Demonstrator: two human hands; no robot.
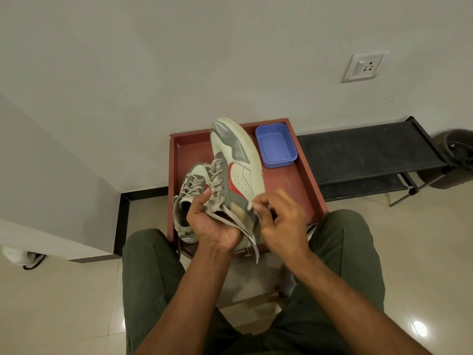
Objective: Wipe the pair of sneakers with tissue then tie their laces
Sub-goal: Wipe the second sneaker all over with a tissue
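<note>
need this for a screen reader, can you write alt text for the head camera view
A seated person holds a grey, white and red sneaker tilted on its side in the left hand while the right hand pinches something small and pale at its heel side. The second sneaker sits on a red-brown tray table beside a blue plastic tub.

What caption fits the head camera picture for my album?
Left hand holds a raised sneaker while right hand pinches its lace.

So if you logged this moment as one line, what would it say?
stage: wiping | left hand: grips raised sneaker | right hand: pinches something small at its side, possibly tissue | second sneaker: on red table | laces: loose
</note>
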